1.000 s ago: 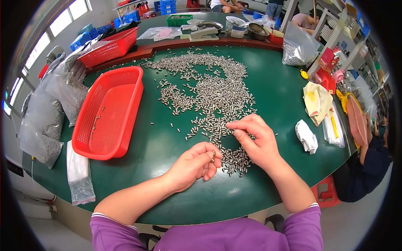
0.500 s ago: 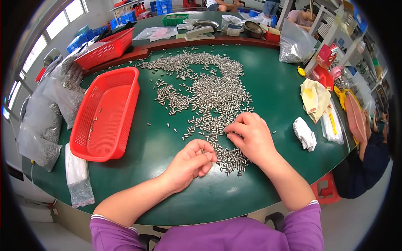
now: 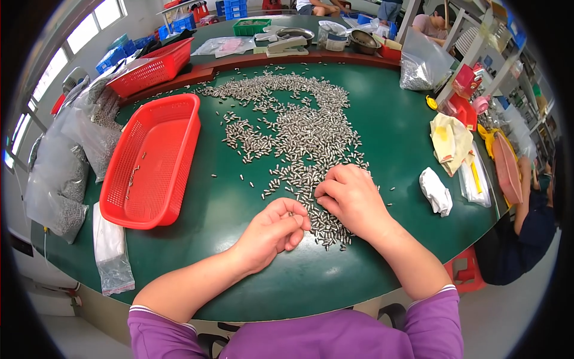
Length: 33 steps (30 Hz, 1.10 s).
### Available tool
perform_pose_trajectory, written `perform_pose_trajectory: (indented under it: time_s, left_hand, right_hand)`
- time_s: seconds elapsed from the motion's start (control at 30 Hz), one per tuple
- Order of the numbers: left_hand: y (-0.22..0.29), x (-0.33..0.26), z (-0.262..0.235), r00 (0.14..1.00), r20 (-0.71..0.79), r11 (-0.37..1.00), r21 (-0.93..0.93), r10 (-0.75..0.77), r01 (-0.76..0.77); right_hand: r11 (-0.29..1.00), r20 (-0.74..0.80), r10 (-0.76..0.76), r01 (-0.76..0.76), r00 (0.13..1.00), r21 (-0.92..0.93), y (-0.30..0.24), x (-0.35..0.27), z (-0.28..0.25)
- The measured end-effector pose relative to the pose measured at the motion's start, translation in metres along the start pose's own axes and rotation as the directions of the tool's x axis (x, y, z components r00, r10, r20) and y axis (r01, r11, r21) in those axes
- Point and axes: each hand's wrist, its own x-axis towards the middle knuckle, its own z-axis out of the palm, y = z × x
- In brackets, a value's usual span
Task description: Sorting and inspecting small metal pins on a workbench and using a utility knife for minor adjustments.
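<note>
A heap of small silvery metal pins (image 3: 308, 128) spreads over the green table (image 3: 382, 119) and narrows toward me. My left hand (image 3: 272, 232) is curled at the heap's near left edge, thumb over the bent fingers. A bit of metal, seemingly one of the pins, shows between its fingers. Over the right side of the near pins, my right hand (image 3: 353, 196) has its fingers bent down and drawn together. Its fingertips meet the pins, and what they pinch is hidden. A red plastic basket (image 3: 190, 149) stands to the left with a few pins in it.
Bags of metal parts (image 3: 66, 185) line the left edge, near a pack of clear bags (image 3: 110, 251). On the right lie a white cloth (image 3: 435, 191) and a yellowish cloth (image 3: 449, 143). Behind a raised red-brown rim (image 3: 251, 61) stand bowls and trays. Co-workers sit beyond.
My right hand has shifted slightly left and down, its fingertips closer to my left hand. The left hand stays nearly in place.
</note>
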Motion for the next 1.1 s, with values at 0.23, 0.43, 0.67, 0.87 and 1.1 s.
perform_pose_trajectory:
  time_s: [0.23,0.43,0.67,0.87,1.1]
  left_hand:
    - [0.000,-0.001,-0.001,1.000,0.007,1.000,-0.005,0.005,-0.005]
    - [0.001,-0.001,-0.001,0.999,0.035,1.000,0.019,0.012,-0.013]
    - [-0.001,-0.001,0.001,0.998,0.044,0.997,0.057,0.041,-0.043]
    - [-0.002,0.000,-0.002,0.998,0.051,0.997,0.072,0.037,-0.040]
    - [0.000,0.000,0.000,0.996,0.090,0.999,0.037,-0.024,0.020]
  right_hand:
    - [0.999,-0.104,-0.037,0.037,0.994,-0.009,0.001,0.002,0.002]
    - [0.967,-0.090,-0.065,0.085,0.994,0.240,-0.009,0.000,-0.003]
    - [0.923,-0.073,-0.181,0.195,0.981,0.332,-0.015,-0.002,-0.005]
    - [0.880,-0.073,-0.052,0.080,0.996,0.469,-0.018,-0.003,-0.004]
    - [0.871,-0.110,-0.079,0.122,0.991,0.476,-0.016,-0.003,-0.001]
